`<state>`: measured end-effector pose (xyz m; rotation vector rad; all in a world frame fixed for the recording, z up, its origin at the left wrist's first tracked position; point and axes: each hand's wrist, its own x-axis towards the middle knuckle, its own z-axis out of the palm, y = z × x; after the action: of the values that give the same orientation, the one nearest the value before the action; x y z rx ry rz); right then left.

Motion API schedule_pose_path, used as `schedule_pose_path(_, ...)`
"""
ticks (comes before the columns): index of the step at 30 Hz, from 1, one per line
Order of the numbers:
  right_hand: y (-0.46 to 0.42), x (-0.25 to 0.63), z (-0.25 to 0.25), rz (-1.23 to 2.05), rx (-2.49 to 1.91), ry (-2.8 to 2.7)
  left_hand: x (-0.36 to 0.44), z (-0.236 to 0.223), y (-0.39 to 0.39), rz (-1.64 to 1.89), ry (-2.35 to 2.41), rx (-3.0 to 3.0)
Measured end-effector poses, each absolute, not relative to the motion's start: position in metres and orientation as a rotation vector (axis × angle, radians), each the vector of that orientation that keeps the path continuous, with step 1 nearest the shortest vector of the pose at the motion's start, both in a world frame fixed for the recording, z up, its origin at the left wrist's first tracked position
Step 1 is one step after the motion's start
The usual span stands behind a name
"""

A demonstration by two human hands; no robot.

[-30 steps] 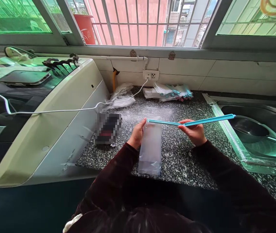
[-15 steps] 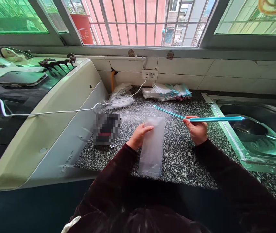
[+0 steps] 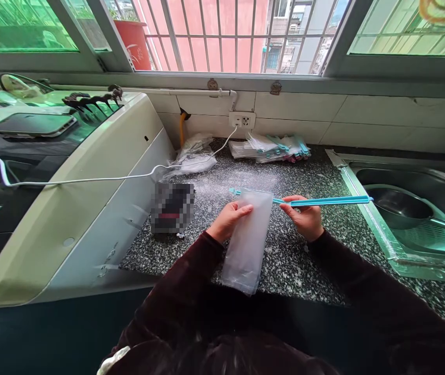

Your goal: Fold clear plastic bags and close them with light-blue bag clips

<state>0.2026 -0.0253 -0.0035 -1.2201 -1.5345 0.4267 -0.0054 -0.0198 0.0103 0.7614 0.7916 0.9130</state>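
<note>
Speckled granite counter [image 3: 308, 260] under barred window [image 3: 230, 36]

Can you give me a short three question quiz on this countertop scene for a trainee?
1. True or false: the left hand grips the clear plastic bag near its top edge.
2. What does the right hand pinch?
A. a spoon
B. the long blue sealing clip
C. the white cable
3. Fill in: the pile of packaged bags and clips lies just below the wall ____.

Key: 1 true; 2 B; 3 socket.
</note>
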Motion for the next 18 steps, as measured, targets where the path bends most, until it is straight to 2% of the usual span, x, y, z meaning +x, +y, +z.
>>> schedule_pose_path(18,-0.028,0.201,-0.008,0.43,-1.119,-1.667,-0.002,-0.001,-0.014,0.915,0.819,0.76)
